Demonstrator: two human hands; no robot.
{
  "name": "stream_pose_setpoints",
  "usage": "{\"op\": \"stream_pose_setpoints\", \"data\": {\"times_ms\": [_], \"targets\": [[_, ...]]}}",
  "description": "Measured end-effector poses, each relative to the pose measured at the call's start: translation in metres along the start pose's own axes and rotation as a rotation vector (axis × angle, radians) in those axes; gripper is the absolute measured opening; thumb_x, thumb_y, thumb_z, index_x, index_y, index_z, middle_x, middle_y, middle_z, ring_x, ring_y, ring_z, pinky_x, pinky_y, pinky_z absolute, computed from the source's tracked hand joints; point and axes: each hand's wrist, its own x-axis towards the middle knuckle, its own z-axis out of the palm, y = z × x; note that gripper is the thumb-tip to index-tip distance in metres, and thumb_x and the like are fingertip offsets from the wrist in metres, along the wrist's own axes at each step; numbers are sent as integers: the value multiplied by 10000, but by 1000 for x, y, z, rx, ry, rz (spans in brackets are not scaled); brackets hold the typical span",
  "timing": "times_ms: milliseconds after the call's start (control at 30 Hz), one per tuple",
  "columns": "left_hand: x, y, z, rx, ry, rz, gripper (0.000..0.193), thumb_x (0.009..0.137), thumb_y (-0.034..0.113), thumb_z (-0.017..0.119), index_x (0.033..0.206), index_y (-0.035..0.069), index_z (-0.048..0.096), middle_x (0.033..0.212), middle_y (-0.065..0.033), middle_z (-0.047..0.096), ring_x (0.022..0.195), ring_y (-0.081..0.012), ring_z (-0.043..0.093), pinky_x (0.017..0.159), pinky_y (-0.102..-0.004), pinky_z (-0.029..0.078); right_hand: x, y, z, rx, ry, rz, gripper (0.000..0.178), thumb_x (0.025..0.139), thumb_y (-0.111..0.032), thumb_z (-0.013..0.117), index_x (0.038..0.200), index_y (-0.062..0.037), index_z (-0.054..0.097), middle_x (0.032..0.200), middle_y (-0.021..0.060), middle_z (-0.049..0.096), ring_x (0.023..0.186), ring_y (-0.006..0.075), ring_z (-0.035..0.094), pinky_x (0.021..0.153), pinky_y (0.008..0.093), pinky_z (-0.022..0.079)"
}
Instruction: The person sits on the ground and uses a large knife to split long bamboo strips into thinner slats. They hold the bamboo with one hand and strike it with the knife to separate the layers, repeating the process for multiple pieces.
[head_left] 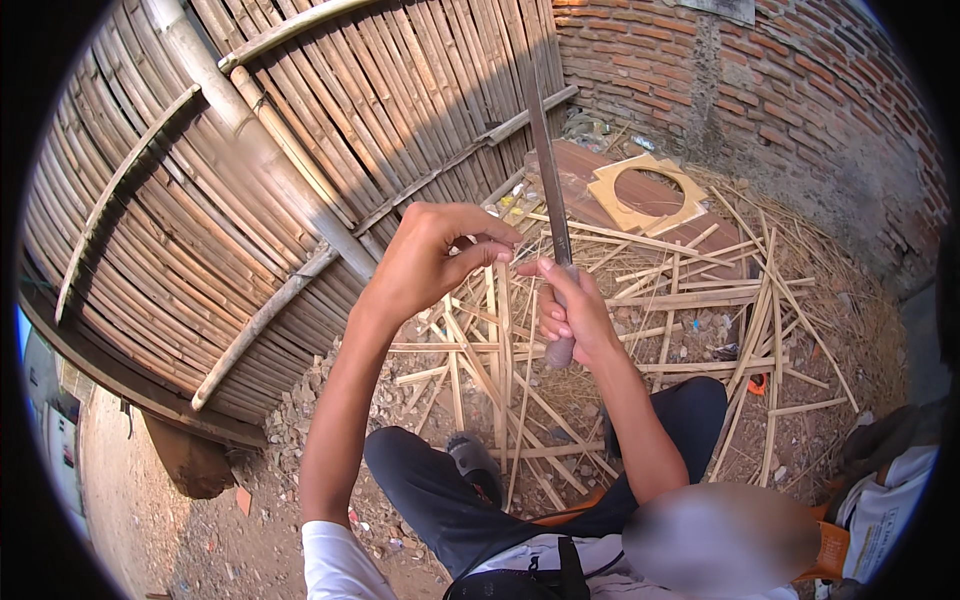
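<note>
My right hand (580, 310) is closed round the handle of a long machete (556, 190), whose narrow dark blade points up and away from me. To the left of the blade, my left hand (445, 245) is closed in a pinch, thumb against fingers. A pale split bamboo strip (504, 330) hangs upright from just under those fingertips, its lower part reaching down among other strips. The two hands are close together, with my right fingertips near the strip's top end.
Many loose bamboo strips (690, 298) lie criss-cross on the littered ground. A board with a round hole (650, 195) rests on a brown panel (585, 180). Bamboo slat wall (330, 130) stands left, brick wall (770, 100) far right. Bags (890, 500) lie at the lower right.
</note>
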Motion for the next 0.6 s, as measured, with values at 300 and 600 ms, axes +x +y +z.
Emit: {"op": "stream_pose_setpoints", "data": {"times_ms": [300,600], "targets": [[-3,-1,17,145,240,-58,138,813,45,817,949,28,798,878,-91,790,775,-189,761,699,-312,595,-57,-6,28,237,-2,80,553,1077,-623,360,947,-104,503,529,-29,378,349,64,308,390,240,329],[-7,-10,20,109,226,5,168,833,-52,755,980,20,793,922,-110,792,825,-208,775,788,-329,620,-60,3,45,309,-46,157,494,1089,-557,399,953,-95,508,554,-13,413,375,86,345,406,265,355]]}}
